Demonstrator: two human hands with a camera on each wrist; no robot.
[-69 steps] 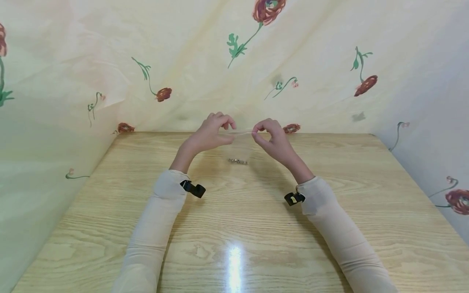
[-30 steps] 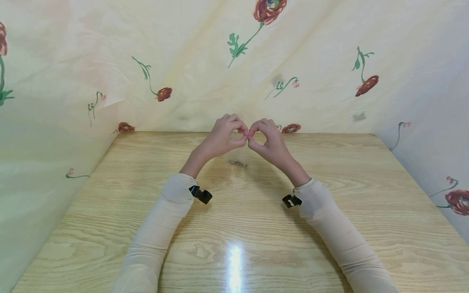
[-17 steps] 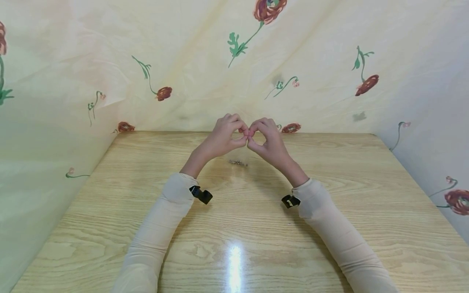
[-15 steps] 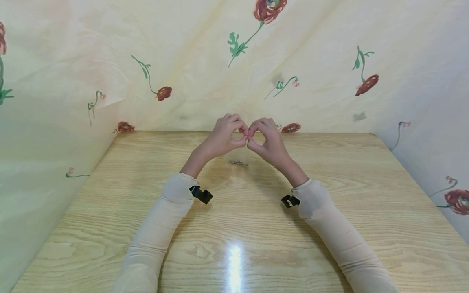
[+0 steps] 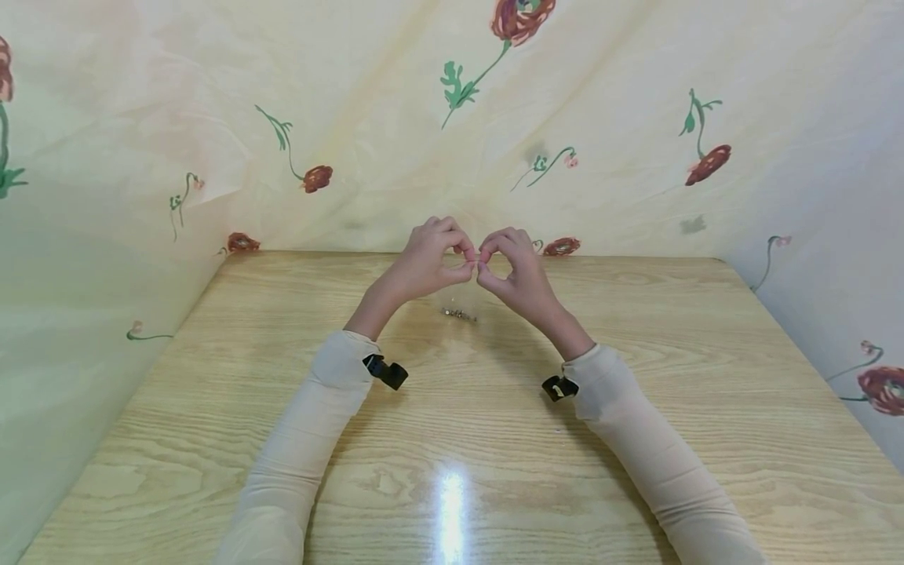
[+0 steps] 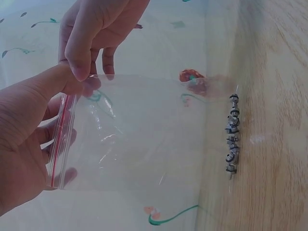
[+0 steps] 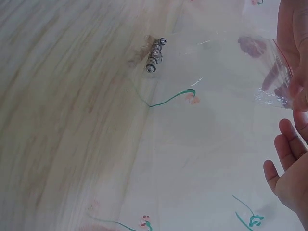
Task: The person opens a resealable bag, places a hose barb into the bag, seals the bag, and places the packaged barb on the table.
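Note:
A clear zip bag [image 6: 144,134] with a red line along its zip hangs upright from my two hands in the head view. Small silvery metal pieces with dark rings [image 6: 232,134] lie in a row along its bottom. My left hand [image 5: 422,263] pinches the zip edge between thumb and index finger, its other fingers behind the bag in the left wrist view. At the bag's top corner, my right hand [image 5: 526,275] pinches the same edge close beside the left fingertips. A narrow gap separates the two hands' fingertips in the head view.
Below the hands spreads a wood-grain table [image 5: 452,424], with a bright light reflection near its front. Cream cloth with red flowers [image 5: 395,118] hangs behind the table and at both sides. Black straps [image 5: 387,372] sit at the wrists.
Since the earliest frame, my left hand has moved right along the bag's top and closed its thumb and index finger. Most recently it has shifted slightly left, parting from the right fingertips.

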